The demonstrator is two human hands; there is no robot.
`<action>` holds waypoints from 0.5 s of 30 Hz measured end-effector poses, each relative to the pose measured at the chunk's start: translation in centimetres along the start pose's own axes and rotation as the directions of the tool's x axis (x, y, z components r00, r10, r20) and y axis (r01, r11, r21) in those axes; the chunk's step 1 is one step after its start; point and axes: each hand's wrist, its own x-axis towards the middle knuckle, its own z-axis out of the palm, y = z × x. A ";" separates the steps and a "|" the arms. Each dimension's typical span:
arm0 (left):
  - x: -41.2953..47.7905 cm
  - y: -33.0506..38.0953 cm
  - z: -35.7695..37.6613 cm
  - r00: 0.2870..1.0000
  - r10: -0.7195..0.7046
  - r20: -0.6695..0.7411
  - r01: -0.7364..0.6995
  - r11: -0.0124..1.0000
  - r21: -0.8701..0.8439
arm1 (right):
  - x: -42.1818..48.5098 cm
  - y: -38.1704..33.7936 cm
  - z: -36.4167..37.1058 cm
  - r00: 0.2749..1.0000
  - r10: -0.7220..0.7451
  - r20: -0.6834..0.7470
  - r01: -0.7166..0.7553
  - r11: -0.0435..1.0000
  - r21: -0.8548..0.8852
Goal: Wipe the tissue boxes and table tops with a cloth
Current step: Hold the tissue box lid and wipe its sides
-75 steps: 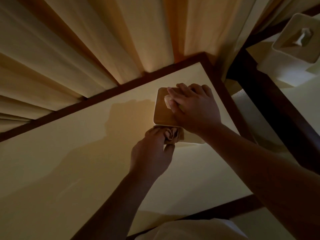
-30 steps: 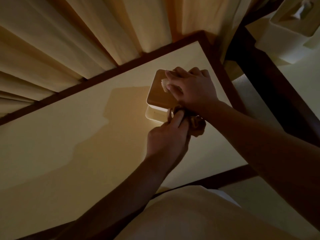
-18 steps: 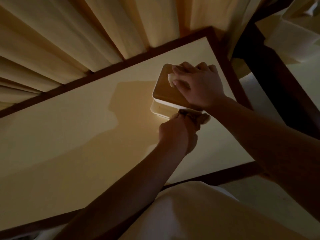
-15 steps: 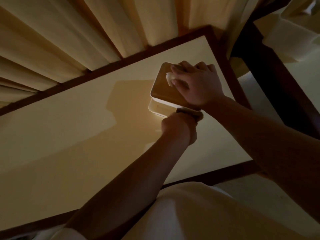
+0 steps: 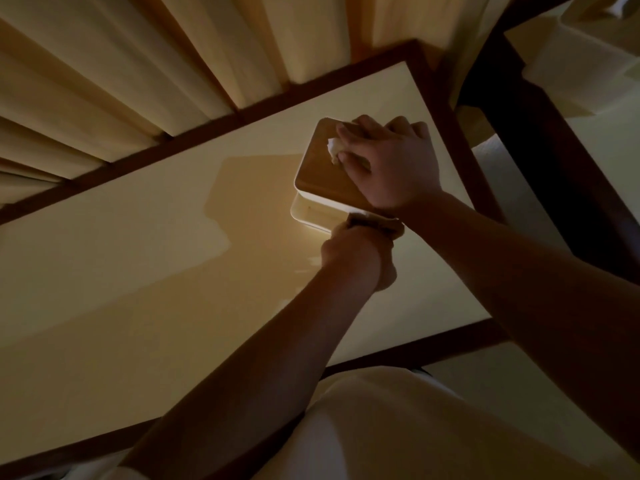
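I see the tissue box (image 5: 323,178) on the pale surface (image 5: 138,271), toward its far right corner, at about 1 o'clock from the surface's middle. Its wooden lid faces up and a white tissue (image 5: 333,147) pokes out of it. The right hand (image 5: 394,168) lies on top of the lid, reaching in from 5 o'clock. Its fingers (image 5: 356,164) are curled down onto the lid on either side of the tissue, holding the box.

The left hand (image 5: 356,258) is at the box's 6 o'clock side, closed round a bunched brown cloth (image 5: 375,221). The cloth is pressed against the box's near white wall just under the lid's edge. The back of that hand hides its fingers, so I cannot tell how each one lies.

Pleated curtains (image 5: 138,64) hang along the surface's far edge, from 9 to 12 o'clock. At 2 o'clock, beyond a dark wooden frame (image 5: 540,140), a second white box (image 5: 571,60) stands blurred on another pale top (image 5: 602,133). A white garment (image 5: 398,427) fills the view at 6 o'clock.
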 end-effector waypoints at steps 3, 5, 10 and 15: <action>0.0 -0.3 -1.7 0.996 0.007 0.085 0.000 0.997 -0.083 | 0.0 0.0 0.1 1.000 0.000 -0.008 0.000 1.000 0.013; -0.1 -0.6 -1.4 0.998 0.015 0.066 -0.003 0.984 -0.177 | 0.0 -0.1 0.2 1.000 0.009 -0.011 -0.009 1.000 0.020; -0.7 -1.0 -1.2 0.998 0.012 0.056 0.000 0.977 -0.216 | 0.0 -0.3 0.0 1.000 0.011 -0.016 -0.011 1.000 0.006; -0.9 -0.2 -1.1 0.995 0.063 0.071 -0.070 0.992 0.106 | -0.1 -0.2 -0.1 1.000 -0.004 -0.020 0.004 1.000 0.006</action>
